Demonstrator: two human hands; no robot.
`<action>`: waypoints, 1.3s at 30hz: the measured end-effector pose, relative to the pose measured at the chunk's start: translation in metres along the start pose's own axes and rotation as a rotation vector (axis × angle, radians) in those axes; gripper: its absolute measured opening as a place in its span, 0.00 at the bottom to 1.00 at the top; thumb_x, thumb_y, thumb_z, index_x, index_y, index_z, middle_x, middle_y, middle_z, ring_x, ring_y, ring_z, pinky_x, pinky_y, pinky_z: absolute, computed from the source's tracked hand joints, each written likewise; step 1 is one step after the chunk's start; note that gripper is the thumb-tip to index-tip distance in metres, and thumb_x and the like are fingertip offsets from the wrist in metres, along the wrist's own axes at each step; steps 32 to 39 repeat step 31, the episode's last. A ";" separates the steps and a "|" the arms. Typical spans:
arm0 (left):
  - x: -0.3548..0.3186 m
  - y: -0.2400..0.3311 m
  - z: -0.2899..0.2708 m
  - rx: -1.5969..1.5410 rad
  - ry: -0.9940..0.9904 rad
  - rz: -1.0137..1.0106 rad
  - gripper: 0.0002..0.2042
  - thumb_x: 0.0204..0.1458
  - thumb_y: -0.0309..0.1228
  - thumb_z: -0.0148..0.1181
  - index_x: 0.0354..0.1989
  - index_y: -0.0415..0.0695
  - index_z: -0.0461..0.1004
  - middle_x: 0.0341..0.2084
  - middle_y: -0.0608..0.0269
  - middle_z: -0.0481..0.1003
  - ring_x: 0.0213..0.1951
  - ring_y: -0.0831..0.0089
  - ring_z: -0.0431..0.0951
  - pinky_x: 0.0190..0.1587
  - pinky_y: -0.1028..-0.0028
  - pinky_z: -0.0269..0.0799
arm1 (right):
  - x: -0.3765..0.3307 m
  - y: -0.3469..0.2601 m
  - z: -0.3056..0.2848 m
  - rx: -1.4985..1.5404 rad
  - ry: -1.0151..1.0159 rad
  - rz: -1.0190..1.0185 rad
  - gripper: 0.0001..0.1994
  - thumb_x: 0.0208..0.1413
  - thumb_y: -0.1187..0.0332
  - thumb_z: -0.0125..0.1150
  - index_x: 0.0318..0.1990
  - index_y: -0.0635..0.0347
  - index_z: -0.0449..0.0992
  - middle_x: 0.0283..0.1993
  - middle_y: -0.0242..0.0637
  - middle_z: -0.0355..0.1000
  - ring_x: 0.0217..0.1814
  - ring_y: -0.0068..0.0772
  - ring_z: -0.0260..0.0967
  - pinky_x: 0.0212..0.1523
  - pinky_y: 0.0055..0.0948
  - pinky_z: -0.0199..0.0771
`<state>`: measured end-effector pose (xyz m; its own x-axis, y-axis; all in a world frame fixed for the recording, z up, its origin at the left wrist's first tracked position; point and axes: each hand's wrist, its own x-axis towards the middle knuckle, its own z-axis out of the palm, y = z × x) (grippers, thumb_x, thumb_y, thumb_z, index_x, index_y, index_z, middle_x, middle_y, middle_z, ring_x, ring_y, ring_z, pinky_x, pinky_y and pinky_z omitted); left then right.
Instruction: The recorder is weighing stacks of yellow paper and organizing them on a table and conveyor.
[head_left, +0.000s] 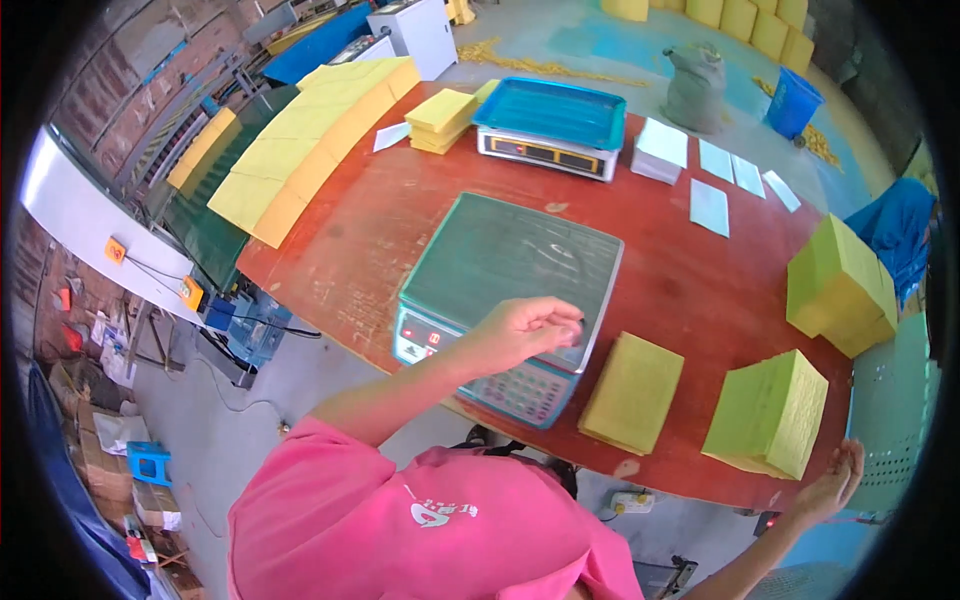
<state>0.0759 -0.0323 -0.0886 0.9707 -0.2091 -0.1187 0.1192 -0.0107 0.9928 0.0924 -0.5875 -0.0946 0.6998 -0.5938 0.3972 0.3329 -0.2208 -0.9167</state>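
Note:
My left hand (535, 326) hovers over the right front part of a digital scale (515, 255) with a wide dark plate. Its fingers are curled in toward the thumb; a small dark spot shows at the fingertips, too blurred to name. My right hand (835, 482) is at the table's right front edge, fingers stretched out and holding nothing visible. Beside it stands a thick block of yellow paper sheets (768, 412). A lower yellow paper stack (632, 393) lies between that block and the scale. The scale's plate carries no paper.
A second scale with a blue tray (550, 112) stands at the back of the red table (340, 290). White paper piles (660, 148) lie right of it. More yellow stacks (842, 285) stand at right, and a long row (310, 140) at left. Behind are a sack (696, 88) and blue bin (795, 103).

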 end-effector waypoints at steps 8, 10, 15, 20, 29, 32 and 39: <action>-0.103 -0.024 -0.112 -0.022 0.196 -0.090 0.18 0.63 0.32 0.54 0.59 0.37 0.68 0.48 0.54 0.77 0.47 0.74 0.78 0.50 0.73 0.73 | -0.236 -0.111 0.222 0.043 -0.634 -0.346 0.07 0.48 0.79 0.55 0.34 0.67 0.78 0.35 0.43 0.76 0.40 0.41 0.73 0.43 0.33 0.74; -0.128 -0.033 -0.133 -0.013 0.286 0.024 0.18 0.63 0.33 0.55 0.58 0.37 0.69 0.48 0.56 0.77 0.48 0.73 0.78 0.51 0.73 0.73 | -0.293 -0.093 0.253 0.027 -0.850 -0.064 0.11 0.46 0.86 0.54 0.35 0.66 0.78 0.35 0.40 0.77 0.40 0.34 0.75 0.44 0.31 0.74; -0.193 -0.041 -0.168 0.006 0.574 -0.104 0.18 0.61 0.31 0.56 0.58 0.38 0.69 0.48 0.58 0.77 0.49 0.73 0.77 0.52 0.71 0.73 | -0.394 -0.098 0.308 0.366 -1.406 0.453 0.10 0.57 0.85 0.49 0.39 0.67 0.77 0.37 0.37 0.77 0.40 0.26 0.74 0.44 0.26 0.74; -0.265 -0.054 -0.235 0.555 0.815 -0.117 0.18 0.56 0.36 0.61 0.51 0.39 0.75 0.43 0.58 0.79 0.46 0.73 0.78 0.50 0.70 0.73 | -0.461 -0.093 0.352 0.342 -1.784 0.368 0.09 0.58 0.82 0.50 0.40 0.69 0.77 0.37 0.37 0.76 0.41 0.24 0.73 0.44 0.25 0.74; -0.286 -0.059 -0.530 0.988 1.050 -0.055 0.27 0.56 0.45 0.58 0.57 0.37 0.70 0.53 0.44 0.74 0.54 0.55 0.75 0.58 0.61 0.69 | -0.552 -0.099 0.425 0.243 -1.828 0.740 0.08 0.60 0.77 0.55 0.44 0.67 0.78 0.39 0.36 0.78 0.40 0.23 0.75 0.43 0.22 0.76; -0.259 -0.060 -0.584 1.113 1.055 -0.115 0.28 0.58 0.47 0.56 0.62 0.40 0.67 0.58 0.47 0.71 0.59 0.55 0.71 0.65 0.56 0.61 | -0.581 -0.090 0.451 0.292 -1.834 0.720 0.10 0.60 0.76 0.55 0.47 0.65 0.78 0.43 0.38 0.78 0.42 0.25 0.76 0.45 0.24 0.77; -0.259 -0.060 -0.584 1.113 1.055 -0.115 0.28 0.58 0.47 0.56 0.62 0.40 0.67 0.58 0.47 0.71 0.59 0.55 0.71 0.65 0.56 0.61 | -0.581 -0.090 0.451 0.292 -1.834 0.720 0.10 0.60 0.76 0.55 0.47 0.65 0.78 0.43 0.38 0.78 0.42 0.25 0.76 0.45 0.24 0.77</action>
